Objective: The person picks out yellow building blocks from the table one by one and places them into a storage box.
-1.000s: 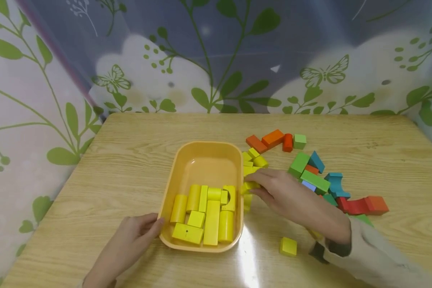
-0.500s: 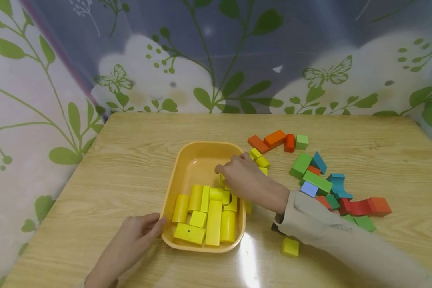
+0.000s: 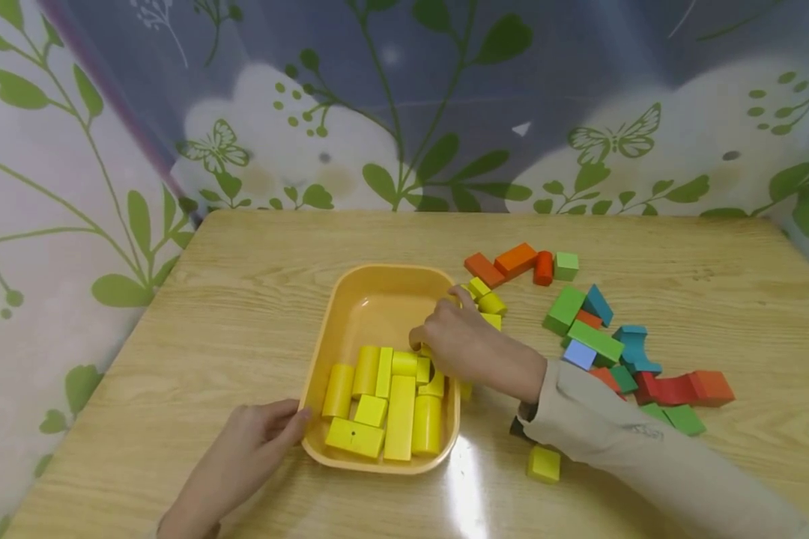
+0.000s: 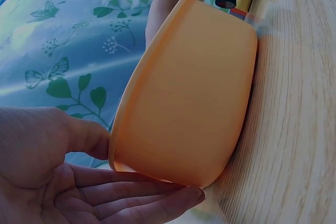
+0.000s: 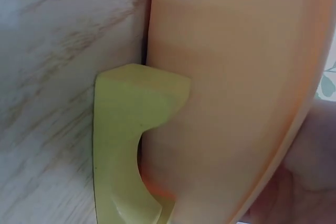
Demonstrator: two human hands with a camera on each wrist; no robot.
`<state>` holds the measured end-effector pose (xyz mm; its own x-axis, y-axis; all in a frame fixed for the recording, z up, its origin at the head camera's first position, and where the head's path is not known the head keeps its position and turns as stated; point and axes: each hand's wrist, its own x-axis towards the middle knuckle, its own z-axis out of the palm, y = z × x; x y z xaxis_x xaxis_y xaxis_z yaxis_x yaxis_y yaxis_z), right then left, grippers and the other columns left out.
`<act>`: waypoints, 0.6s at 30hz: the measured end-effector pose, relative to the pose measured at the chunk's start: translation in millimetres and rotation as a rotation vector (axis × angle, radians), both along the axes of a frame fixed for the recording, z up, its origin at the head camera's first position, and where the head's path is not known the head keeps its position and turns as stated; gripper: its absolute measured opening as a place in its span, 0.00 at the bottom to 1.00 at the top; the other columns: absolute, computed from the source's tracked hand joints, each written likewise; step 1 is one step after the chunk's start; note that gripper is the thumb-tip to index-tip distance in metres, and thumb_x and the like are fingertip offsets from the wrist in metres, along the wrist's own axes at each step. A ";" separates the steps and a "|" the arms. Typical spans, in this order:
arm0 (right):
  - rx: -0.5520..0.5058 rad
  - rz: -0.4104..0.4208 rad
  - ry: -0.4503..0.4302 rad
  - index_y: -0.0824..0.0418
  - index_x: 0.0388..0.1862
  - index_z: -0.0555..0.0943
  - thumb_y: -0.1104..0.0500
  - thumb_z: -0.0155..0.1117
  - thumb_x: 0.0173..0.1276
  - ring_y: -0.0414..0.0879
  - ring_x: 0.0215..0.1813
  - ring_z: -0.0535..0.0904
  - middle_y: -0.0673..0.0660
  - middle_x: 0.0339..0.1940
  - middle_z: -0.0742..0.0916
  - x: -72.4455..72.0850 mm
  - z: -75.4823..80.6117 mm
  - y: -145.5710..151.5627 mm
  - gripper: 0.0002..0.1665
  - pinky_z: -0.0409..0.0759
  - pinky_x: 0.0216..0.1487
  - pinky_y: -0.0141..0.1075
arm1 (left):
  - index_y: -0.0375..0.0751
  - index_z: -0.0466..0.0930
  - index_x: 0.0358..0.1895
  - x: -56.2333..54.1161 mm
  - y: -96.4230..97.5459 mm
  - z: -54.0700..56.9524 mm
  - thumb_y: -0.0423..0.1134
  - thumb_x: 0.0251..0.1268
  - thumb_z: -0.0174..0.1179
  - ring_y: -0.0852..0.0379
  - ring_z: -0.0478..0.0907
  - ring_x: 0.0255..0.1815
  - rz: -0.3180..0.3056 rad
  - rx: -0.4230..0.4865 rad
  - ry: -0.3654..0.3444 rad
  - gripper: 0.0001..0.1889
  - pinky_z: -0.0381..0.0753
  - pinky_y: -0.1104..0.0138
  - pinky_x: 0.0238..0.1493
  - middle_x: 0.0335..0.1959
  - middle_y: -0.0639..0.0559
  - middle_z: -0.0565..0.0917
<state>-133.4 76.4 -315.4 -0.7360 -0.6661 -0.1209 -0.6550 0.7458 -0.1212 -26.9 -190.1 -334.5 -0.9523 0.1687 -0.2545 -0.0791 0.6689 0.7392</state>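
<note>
An orange-yellow plastic tub (image 3: 377, 284) stands on the table, its near half filled with several yellow wooden blocks (image 3: 399, 419). My left hand (image 3: 249, 442) holds the tub's left side; in the left wrist view the thumb is at the rim and the fingers (image 4: 142, 205) lie along the outer wall. My right hand (image 3: 472, 344) reaches over the right rim, fingers bent down around a yellow block (image 3: 426, 349) that is mostly hidden under them. In the right wrist view a yellow arch block (image 5: 118, 129) rests against the tub's outer wall.
Several small yellow blocks (image 3: 492, 303) lie just right of the tub. Behind them are orange blocks (image 3: 515, 260) and a light green cube (image 3: 566, 266). Green, blue and red blocks (image 3: 593, 340) are heaped further right. A lone yellow cube (image 3: 544, 463) sits below the right sleeve.
My right hand has moved left from the yellow pile to over the tub, carrying a yellow block, then shifted slightly back and down. The left hand has stayed at the tub.
</note>
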 end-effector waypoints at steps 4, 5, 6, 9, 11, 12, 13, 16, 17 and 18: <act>-0.056 0.006 0.025 0.52 0.54 0.83 0.73 0.57 0.63 0.57 0.54 0.76 0.55 0.46 0.87 1.8 3.4 6.9 0.25 0.56 0.69 0.59 | 0.31 0.80 0.54 0.8 0.7 -0.9 0.40 0.73 0.54 0.46 0.79 0.56 0.004 0.005 0.004 0.17 0.80 0.53 0.52 0.48 0.41 0.85; -0.096 0.009 0.048 0.53 0.55 0.82 0.73 0.57 0.63 0.57 0.54 0.76 0.56 0.48 0.87 2.8 5.2 11.2 0.25 0.60 0.68 0.58 | 0.31 0.80 0.54 0.9 0.7 -0.9 0.40 0.73 0.54 0.46 0.79 0.56 0.001 0.008 0.007 0.17 0.81 0.53 0.52 0.48 0.41 0.85; -0.148 0.017 0.079 0.55 0.55 0.81 0.74 0.57 0.62 0.57 0.54 0.77 0.57 0.48 0.86 3.7 7.1 16.9 0.25 0.64 0.66 0.55 | 0.31 0.80 0.54 1.0 0.7 -0.8 0.40 0.73 0.54 0.46 0.79 0.56 0.000 0.008 0.009 0.17 0.81 0.54 0.51 0.48 0.41 0.85; -0.313 0.027 0.167 0.61 0.54 0.81 0.77 0.58 0.60 0.55 0.49 0.80 0.60 0.48 0.86 8.7 13.4 42.0 0.25 0.77 0.55 0.49 | 0.31 0.80 0.53 0.7 0.1 -0.1 0.40 0.73 0.54 0.49 0.81 0.53 -0.010 0.004 0.021 0.16 0.83 0.57 0.49 0.48 0.41 0.85; -0.366 0.005 0.199 0.64 0.53 0.81 0.77 0.61 0.59 0.55 0.47 0.81 0.61 0.47 0.85 15.1 16.3 63.3 0.22 0.81 0.48 0.46 | 0.31 0.80 0.53 0.3 -0.4 0.5 0.40 0.73 0.54 0.53 0.82 0.49 -0.022 0.001 0.029 0.16 0.84 0.61 0.45 0.47 0.42 0.85; -0.375 -0.021 0.203 0.64 0.52 0.81 0.76 0.63 0.59 0.54 0.45 0.81 0.60 0.46 0.85 19.5 16.9 73.9 0.21 0.83 0.44 0.45 | 0.31 0.80 0.53 0.1 -0.5 0.9 0.40 0.73 0.54 0.54 0.82 0.49 -0.024 -0.001 0.030 0.16 0.84 0.61 0.45 0.47 0.42 0.85; -0.375 -0.057 0.192 0.64 0.50 0.81 0.74 0.65 0.59 0.53 0.43 0.82 0.59 0.45 0.86 24.7 17.1 84.9 0.19 0.83 0.40 0.43 | 0.31 0.80 0.53 0.0 -0.7 1.1 0.40 0.73 0.53 0.55 0.82 0.48 -0.026 -0.001 0.031 0.16 0.84 0.62 0.45 0.47 0.42 0.85; -0.308 -0.207 0.124 0.62 0.47 0.81 0.68 0.69 0.60 0.46 0.34 0.80 0.55 0.36 0.85 43.1 14.1 113.6 0.16 0.81 0.30 0.35 | 0.31 0.80 0.53 0.1 -0.6 1.1 0.40 0.73 0.54 0.53 0.82 0.50 -0.025 0.001 0.026 0.16 0.84 0.60 0.46 0.48 0.42 0.85; -0.277 -0.255 0.107 0.61 0.46 0.81 0.66 0.71 0.59 0.43 0.30 0.78 0.52 0.32 0.85 49.7 11.4 121.3 0.15 0.78 0.26 0.33 | 0.30 0.80 0.54 0.1 -0.5 0.9 0.40 0.73 0.53 0.52 0.82 0.51 -0.022 0.001 0.023 0.17 0.84 0.59 0.46 0.48 0.42 0.85; -0.254 -0.293 0.093 0.61 0.45 0.81 0.65 0.71 0.59 0.40 0.26 0.75 0.50 0.29 0.83 56.6 8.4 128.1 0.15 0.75 0.23 0.30 | 0.30 0.80 0.54 0.3 -0.2 0.7 0.40 0.73 0.53 0.50 0.81 0.53 -0.017 0.002 0.020 0.17 0.83 0.58 0.48 0.48 0.41 0.85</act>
